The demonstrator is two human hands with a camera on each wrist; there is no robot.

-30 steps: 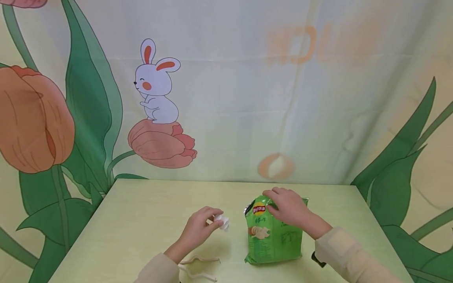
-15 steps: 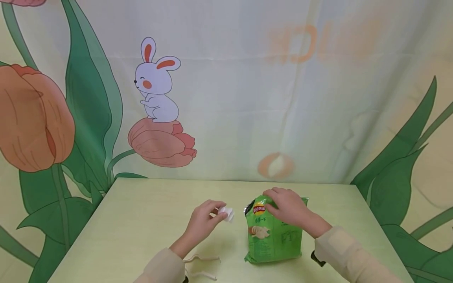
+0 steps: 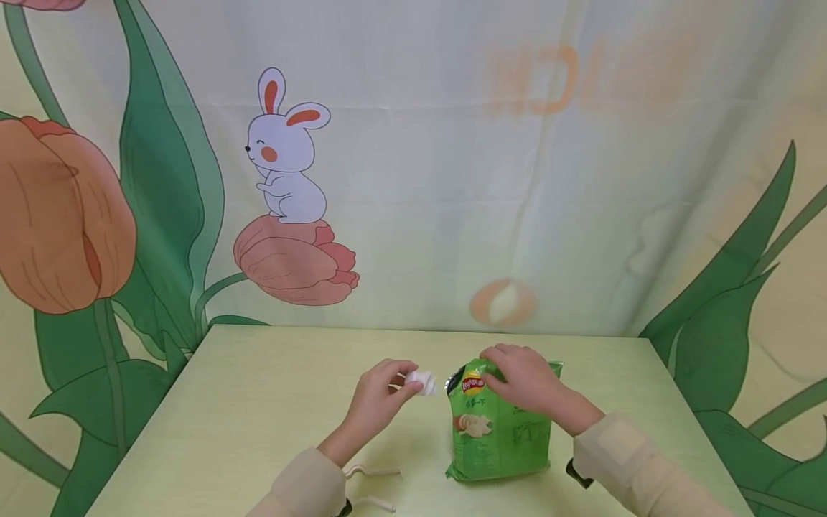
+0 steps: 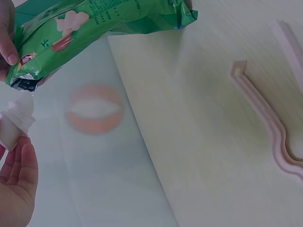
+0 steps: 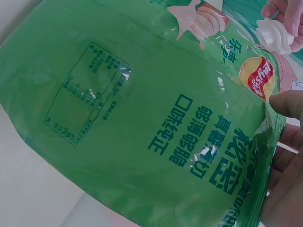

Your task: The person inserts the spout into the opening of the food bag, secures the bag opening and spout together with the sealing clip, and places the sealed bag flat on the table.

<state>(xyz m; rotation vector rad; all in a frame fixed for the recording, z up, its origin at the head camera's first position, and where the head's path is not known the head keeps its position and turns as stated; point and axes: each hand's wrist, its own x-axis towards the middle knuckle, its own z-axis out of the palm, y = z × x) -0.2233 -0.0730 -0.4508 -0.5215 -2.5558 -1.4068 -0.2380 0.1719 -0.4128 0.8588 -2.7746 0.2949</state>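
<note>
Left hand [image 3: 377,402] at centre of the head view, below the middle, thumb and fingertips pinching a small white ridged piece [image 3: 422,383]. The piece points toward the right of the frame, just beside the upper-left corner of a green chip bag [image 3: 500,438] — a narrow gap shows between them. Bag stands upright right of lower centre, red-and-yellow logo [image 3: 474,382] near its silvery, dark-edged corner. Right hand [image 3: 526,377] comes in from the lower right and grips the bag's top edge; right wrist view shows the thumb on the printed face, fingers on the other side. Lower centre: two pale pinkish bars [image 3: 375,471] on the pale table [image 3: 271,402], left ends hidden by the left sleeve [image 3: 310,481]; left wrist view shows one bar bent in a wavy line. Behind the table, a printed backdrop [image 3: 420,215] — white rabbit [image 3: 288,165] on a drooping tulip [image 3: 293,262], upper left of centre.
</note>
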